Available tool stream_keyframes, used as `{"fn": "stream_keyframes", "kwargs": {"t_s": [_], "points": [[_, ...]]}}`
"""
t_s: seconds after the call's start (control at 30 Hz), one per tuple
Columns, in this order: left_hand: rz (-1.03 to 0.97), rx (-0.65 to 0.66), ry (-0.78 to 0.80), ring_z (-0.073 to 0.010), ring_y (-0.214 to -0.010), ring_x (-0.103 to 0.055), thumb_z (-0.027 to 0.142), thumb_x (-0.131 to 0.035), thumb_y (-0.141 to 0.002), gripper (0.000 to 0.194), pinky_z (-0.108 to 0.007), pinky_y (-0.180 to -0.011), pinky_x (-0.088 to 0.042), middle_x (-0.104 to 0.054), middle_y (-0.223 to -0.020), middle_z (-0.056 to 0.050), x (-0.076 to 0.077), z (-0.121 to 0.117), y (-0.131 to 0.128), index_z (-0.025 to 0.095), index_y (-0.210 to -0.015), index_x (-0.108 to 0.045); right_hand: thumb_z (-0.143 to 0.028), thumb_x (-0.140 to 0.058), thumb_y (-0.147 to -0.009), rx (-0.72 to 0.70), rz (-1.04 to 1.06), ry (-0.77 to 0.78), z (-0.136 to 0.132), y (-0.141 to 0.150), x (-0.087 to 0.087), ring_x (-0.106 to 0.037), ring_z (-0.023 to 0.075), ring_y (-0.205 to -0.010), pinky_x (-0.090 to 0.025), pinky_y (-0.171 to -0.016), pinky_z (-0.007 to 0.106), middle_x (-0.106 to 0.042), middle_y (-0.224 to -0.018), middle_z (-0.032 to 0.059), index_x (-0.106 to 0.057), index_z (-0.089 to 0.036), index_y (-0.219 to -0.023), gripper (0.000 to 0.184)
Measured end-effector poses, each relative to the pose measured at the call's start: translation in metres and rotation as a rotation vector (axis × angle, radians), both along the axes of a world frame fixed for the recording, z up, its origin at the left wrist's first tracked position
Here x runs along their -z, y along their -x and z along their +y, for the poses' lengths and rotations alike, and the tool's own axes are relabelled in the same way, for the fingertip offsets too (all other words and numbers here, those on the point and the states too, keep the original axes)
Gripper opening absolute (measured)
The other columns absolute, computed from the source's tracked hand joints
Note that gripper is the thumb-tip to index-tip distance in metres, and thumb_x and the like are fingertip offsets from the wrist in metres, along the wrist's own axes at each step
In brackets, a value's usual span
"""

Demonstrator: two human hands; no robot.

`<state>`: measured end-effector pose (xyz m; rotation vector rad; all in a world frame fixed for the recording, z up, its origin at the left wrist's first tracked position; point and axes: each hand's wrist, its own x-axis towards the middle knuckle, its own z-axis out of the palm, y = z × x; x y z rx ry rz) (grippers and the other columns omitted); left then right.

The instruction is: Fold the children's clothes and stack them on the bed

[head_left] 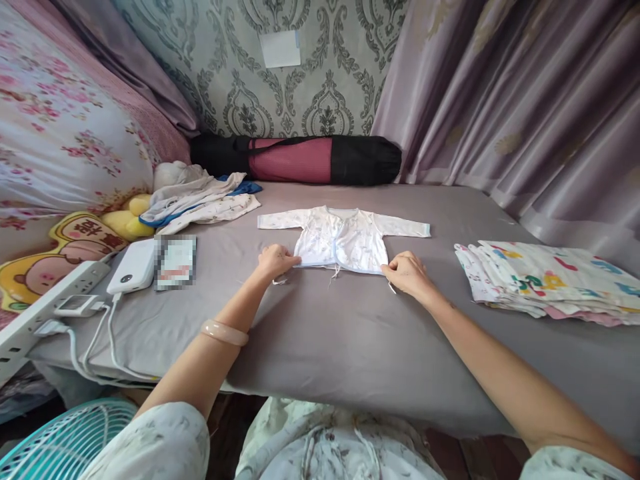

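"Beyond the small shirt [316, 241], what is that long shape?"

"A bag [290, 161], black at both ends and dark pink in the middle, lying on its side below the patterned wall [325, 73]. Whatever it holds is hidden from view."

"And the shirt itself?"

"Spread flat on the gray sheet [320, 333], sleeves stretched out to either side, hem on the near side. It's white with a faint print and pale blue edging, and ties trail at the hem."

"Where are the hands?"

"At the shirt's two near corners. The left hand [274, 261] pinches the left end of the hem, the right hand [409, 272] pinches the right end. They're apart, with the shirt's lower edge between them."

"What lies left of the shirt?"

"A pixelated item [175, 262], and just beside that a white power bank [133, 265] with a cable [114, 327] at its near end. Farther left is a power strip [17, 339] carrying a white adapter [77, 305]. Behind and to the shirt's left sits a rumpled heap of clothes [200, 193]."

"And to its right?"

"Folded cloths [555, 273] in a stack, the top one printed with colored shapes."
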<state>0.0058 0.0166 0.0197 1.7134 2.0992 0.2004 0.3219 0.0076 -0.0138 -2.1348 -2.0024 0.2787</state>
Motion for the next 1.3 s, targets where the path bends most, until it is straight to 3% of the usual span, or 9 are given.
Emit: {"fn": "stream_keyframes", "kwargs": {"t_s": [0.17,0.3,0.43,0.53,0.7,0.93,1.1,1.2,1.3], "points": [[0.08,0.048,0.006,-0.0263,-0.096,-0.062,0.042,-0.063,-0.079,0.028,-0.029,-0.076,-0.042,-0.071,-0.089,-0.008,0.003,0.002,0.003,0.017,-0.087,-0.073,-0.033,-0.054,-0.086,-0.082,-0.077,0.009,0.0,-0.004,-0.005,-0.057,0.0235,-0.101,-0.04,-0.085,0.031,-0.062,-0.099,0.0102,-0.07,-0.019,-0.077,0.024],[0.188,0.104,-0.165,-0.0309,-0.11,-0.057,0.039,-0.067,-0.076,0.027,-0.035,-0.087,-0.043,-0.068,-0.11,-0.011,0.007,0.01,-0.004,0.019,-0.094,-0.071,-0.029,-0.055,-0.088,-0.13,-0.136,-0.141,0.002,0.008,-0.016,-0.055,0.0259,-0.101,-0.039,-0.085,0.034,-0.06,-0.104,0.0127,-0.067,-0.016,-0.09,0.018],[-0.007,0.242,-0.278,-0.0249,-0.1,-0.062,0.028,-0.056,-0.083,0.019,-0.033,-0.085,-0.045,-0.071,-0.101,-0.007,0.003,0.033,-0.03,0.019,-0.091,-0.071,-0.02,-0.047,-0.093,-0.361,0.086,-0.216,0.009,0.05,-0.022,-0.057,0.0184,-0.095,-0.04,-0.082,0.027,-0.061,-0.105,0.0077,-0.063,-0.019,-0.096,0.016],[-0.251,0.337,-0.285,-0.0194,-0.086,-0.065,0.016,-0.051,-0.082,0.022,-0.027,-0.078,-0.048,-0.072,-0.088,-0.007,0.001,0.061,-0.056,0.014,-0.091,-0.071,-0.027,-0.052,-0.093,-0.446,0.153,-0.175,0.014,0.087,-0.019,-0.058,0.0175,-0.094,-0.042,-0.08,0.026,-0.06,-0.109,0.007,-0.059,-0.019,-0.103,0.015],[-0.445,0.316,-0.26,-0.0137,-0.078,-0.065,0.0,-0.047,-0.073,0.035,-0.022,-0.073,-0.049,-0.072,-0.087,-0.006,0.012,0.1,-0.084,0.011,-0.097,-0.07,-0.032,-0.058,-0.087,-0.314,0.09,-0.112,0.018,0.116,-0.011,-0.061,0.0232,-0.094,-0.044,-0.075,0.03,-0.06,-0.114,0.0136,-0.054,-0.014,-0.112,0.031],[-0.459,0.143,-0.154,-0.0126,-0.07,-0.064,0.001,-0.051,-0.072,0.032,-0.021,-0.065,-0.048,-0.069,-0.075,-0.004,0.033,0.121,-0.092,0.012,-0.097,-0.068,-0.014,-0.046,-0.086,-0.213,0.085,-0.11,0.023,0.109,-0.006,-0.065,0.0228,-0.093,-0.042,-0.075,0.028,-0.067,-0.103,0.0126,-0.06,-0.016,-0.099,0.018],[-0.393,0.097,-0.127,-0.0127,-0.061,-0.058,0.016,-0.055,-0.079,0.011,-0.021,-0.058,-0.042,-0.06,-0.059,0.0,0.03,0.124,-0.096,0.015,-0.075,-0.065,-0.017,-0.046,-0.087,-0.102,0.224,-0.11,0.029,0.103,-0.005,-0.066,0.0243,-0.091,-0.04,-0.073,0.027,-0.07,-0.092,0.0129,-0.057,-0.015,-0.098,0.015],[-0.346,0.087,-0.092,-0.014,-0.057,-0.055,0.03,-0.055,-0.083,0.03,-0.023,-0.055,-0.04,-0.048,-0.047,0.0,0.025,0.126,-0.102,0.017,-0.055,-0.056,-0.017,-0.044,-0.088,-0.056,0.284,-0.109,0.029,0.101,-0.006,-0.066,0.0251,-0.089,-0.039,-0.071,0.028,-0.07,-0.089,0.013,-0.055,-0.015,-0.098,0.014],[-0.3,0.066,-0.051,-0.0169,-0.054,-0.054,0.034,-0.056,-0.082,0.036,-0.027,-0.054,-0.041,-0.042,-0.041,0.0,0.022,0.133,-0.109,0.019,-0.05,-0.051,-0.016,-0.043,-0.087,-0.064,0.305,-0.117,0.026,0.101,-0.007,-0.066,0.025,-0.088,-0.039,-0.07,0.028,-0.07,-0.09,0.0129,-0.054,-0.016,-0.098,0.016]]}}
